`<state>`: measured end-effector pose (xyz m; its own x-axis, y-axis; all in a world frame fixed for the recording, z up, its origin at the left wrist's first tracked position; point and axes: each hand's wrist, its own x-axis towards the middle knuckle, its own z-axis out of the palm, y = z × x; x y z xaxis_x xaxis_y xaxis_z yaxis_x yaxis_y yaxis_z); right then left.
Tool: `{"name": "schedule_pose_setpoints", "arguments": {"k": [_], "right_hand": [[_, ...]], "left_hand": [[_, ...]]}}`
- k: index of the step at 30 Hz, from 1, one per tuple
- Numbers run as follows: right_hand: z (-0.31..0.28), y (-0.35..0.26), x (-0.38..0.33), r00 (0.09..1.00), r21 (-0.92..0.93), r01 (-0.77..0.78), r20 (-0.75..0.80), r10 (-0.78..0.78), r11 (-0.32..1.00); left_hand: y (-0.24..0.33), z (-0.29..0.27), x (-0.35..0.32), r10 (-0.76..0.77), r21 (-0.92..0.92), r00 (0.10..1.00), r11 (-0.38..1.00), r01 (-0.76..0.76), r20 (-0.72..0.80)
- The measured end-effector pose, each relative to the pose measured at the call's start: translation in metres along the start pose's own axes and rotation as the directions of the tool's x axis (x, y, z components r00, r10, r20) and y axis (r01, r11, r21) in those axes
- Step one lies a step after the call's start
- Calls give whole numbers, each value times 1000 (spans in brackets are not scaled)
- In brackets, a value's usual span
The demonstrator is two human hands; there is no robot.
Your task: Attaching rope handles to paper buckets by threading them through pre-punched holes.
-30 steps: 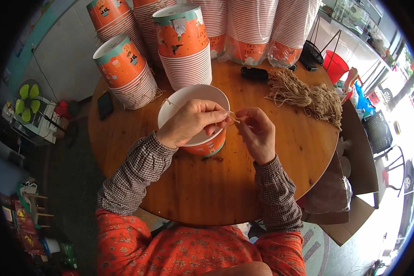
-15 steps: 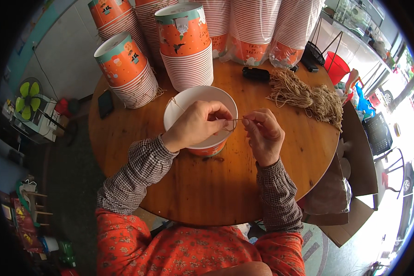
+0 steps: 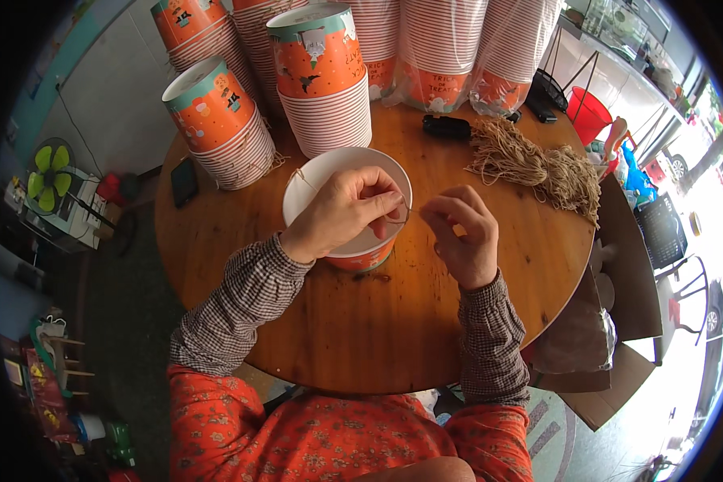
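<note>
An orange paper bucket (image 3: 365, 259) with a white inside stands upright on the table, in front of the stacks. Over its mouth, my left hand (image 3: 341, 210) pinches a thin tan cord (image 3: 407, 212) at the right side of the rim. Another bit of that cord shows at the bucket's left rim. Just right of the bucket, my right hand (image 3: 464, 237) is raised with thumb and forefinger pressed together. Whether the cord's end is between those fingertips is too small to see. My left hand hides part of the bucket's inside and rim.
Stacks of nested orange buckets (image 3: 321, 72) line the back of the round wooden table (image 3: 361, 337), some in clear plastic. A bundle of tan cords (image 3: 538, 165) lies at the right, beside a black object (image 3: 447, 127). A phone (image 3: 184, 183) lies at the left; an open cardboard box (image 3: 627, 281) stands right.
My right hand has drawn slightly back from the cord and turned, its fingers more curled. My left hand stays nearly in place, still pinching the cord at the rim.
</note>
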<state>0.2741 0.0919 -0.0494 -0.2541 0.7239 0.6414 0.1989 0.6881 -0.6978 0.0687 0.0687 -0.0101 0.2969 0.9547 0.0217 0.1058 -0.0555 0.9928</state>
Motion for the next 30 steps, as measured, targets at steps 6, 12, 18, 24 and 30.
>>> {"name": "schedule_pose_setpoints", "arguments": {"k": [6,12,18,24,30], "right_hand": [[4,2,-3,993,204,-22,119,-2,979],[16,11,-7,986,466,-165,72,149,869],[24,11,-9,969,560,-238,87,230,793],[28,3,-12,916,701,-343,103,387,625],[27,1,-11,847,650,-501,233,477,571]], "left_hand": [[-2,12,-2,66,116,998,991,-64,-14],[-4,13,-5,40,67,999,997,-42,25],[-7,12,-5,7,-29,1000,1000,-6,5],[-8,8,-5,-42,-97,999,994,45,29],[-10,7,-4,-8,-87,999,996,4,-40]]}}
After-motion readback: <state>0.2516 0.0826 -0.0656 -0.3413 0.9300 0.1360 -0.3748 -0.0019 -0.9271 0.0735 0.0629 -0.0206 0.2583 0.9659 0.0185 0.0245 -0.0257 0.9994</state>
